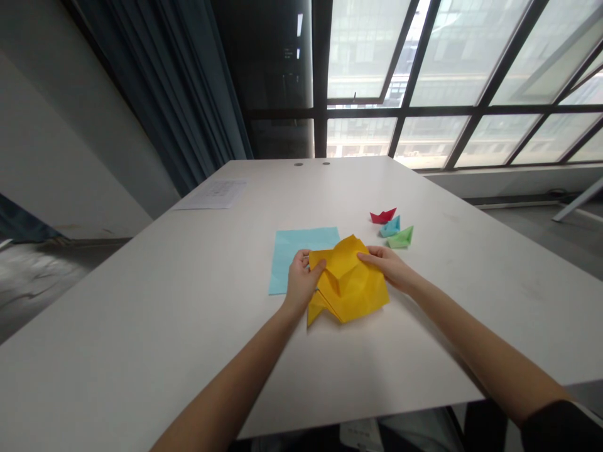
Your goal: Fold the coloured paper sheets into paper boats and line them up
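Note:
A partly folded yellow paper (351, 282) lies on the white table (188, 301) in front of me. My left hand (301, 280) pinches its left edge, thumb on top. My right hand (389, 265) grips its upper right edge with the fingers closed on the sheet. Under the yellow paper's left side lies a flat light blue sheet (296, 251).
Three small folded paper boats stand beyond my right hand: red (382, 216), blue (391, 226) and green (402, 237). A printed white sheet (213, 194) lies at the far left of the table. Windows and a dark curtain are behind the table.

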Motion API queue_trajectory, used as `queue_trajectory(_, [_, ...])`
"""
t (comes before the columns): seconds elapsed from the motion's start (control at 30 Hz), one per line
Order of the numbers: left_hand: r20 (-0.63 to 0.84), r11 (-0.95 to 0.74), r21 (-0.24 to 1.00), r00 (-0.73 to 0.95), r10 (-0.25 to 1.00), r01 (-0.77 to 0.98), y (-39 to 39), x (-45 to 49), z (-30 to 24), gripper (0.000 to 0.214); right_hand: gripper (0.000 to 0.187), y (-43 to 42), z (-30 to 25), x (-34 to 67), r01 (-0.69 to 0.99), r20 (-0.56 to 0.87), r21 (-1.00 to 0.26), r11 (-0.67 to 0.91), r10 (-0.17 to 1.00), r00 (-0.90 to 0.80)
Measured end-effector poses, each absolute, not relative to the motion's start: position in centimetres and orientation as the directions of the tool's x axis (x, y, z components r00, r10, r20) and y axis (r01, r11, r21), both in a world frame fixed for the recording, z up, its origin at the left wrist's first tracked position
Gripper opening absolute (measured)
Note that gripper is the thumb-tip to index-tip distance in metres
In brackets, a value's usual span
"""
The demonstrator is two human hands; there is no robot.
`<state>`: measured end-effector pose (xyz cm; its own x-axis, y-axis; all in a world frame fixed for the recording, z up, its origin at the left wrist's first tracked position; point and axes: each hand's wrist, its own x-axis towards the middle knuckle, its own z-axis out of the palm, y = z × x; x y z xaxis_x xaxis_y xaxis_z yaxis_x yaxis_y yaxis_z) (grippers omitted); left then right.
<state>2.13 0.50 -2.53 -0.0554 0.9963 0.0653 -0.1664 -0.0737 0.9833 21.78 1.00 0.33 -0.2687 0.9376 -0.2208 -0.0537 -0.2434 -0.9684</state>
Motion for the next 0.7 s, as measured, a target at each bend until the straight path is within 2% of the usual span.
queue_trajectory(0.07, [0.119, -0.129, 0.983, -0.087, 0.989, -0.127, 0.3, 2.1, -2.5, 0.038, 0.02, 0.9, 0.4, 21.5, -0.151, -0.193, -0.958, -0.242, 0.94, -0.281])
queue_trajectory(0.13, [0.238, -0.24, 0.971, -0.157, 0.959, 0.01, 0.2, 1.9, -2.4, 0.041, 0.018, 0.9, 0.5, 21.4, -0.219, -0.18, -0.946, -0.24, 0.948, -0.264])
queue_trajectory(0.2, [0.375, -0.34, 0.919, -0.17, 0.911, 0.201, 0.0, 1.7, -2.2, 0.036, 0.016, 0.9, 0.5, 21.6, -0.262, -0.178, -0.934, -0.243, 0.952, -0.248])
queue_trajectory(0.27, [0.459, -0.405, 0.85, -0.096, 0.883, 0.337, -0.2, 1.5, -1.9, 0.024, 0.015, 1.0, 0.5, 21.7, -0.287, -0.184, -0.924, -0.253, 0.952, -0.246])
queue_trajectory(0.43, [0.43, -0.437, 0.803, 0.113, 0.896, 0.406, -0.6, 1.5, -1.6, 0.016, 0.017, 1.1, 0.4, 21.9, -0.322, -0.188, -0.906, -0.275, 0.942, -0.277])
queue_trajectory(0.7, [0.376, -0.388, 0.842, 0.107, 0.92, 0.375, -0.5, 1.7, -1.6, 0.016, 0.018, 1.1, 0.5, 21.9, -0.338, -0.199, -0.892, -0.301, 0.931, -0.306])
